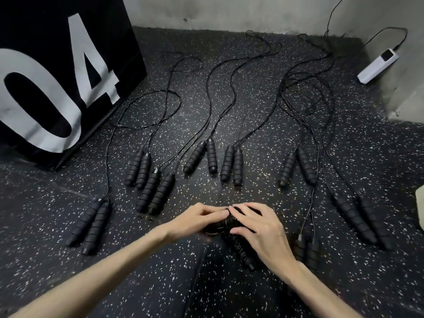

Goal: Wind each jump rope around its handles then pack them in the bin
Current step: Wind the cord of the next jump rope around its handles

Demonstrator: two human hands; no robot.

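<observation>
Left hand (pixel 197 218) and right hand (pixel 257 228) both pinched wound rope bundle (pixel 226 226) — loose end could slip, coils might spring open.

Large white "04" on the black box (pixel 57 72) (far left), no other legible text

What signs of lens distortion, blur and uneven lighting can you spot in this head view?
Head view: wide-angle bending bows the grey wall and speckled black rubber floor; both forearms stretch toward the corners; the black "04" box looks soft; light is even, shadows faint.
</observation>
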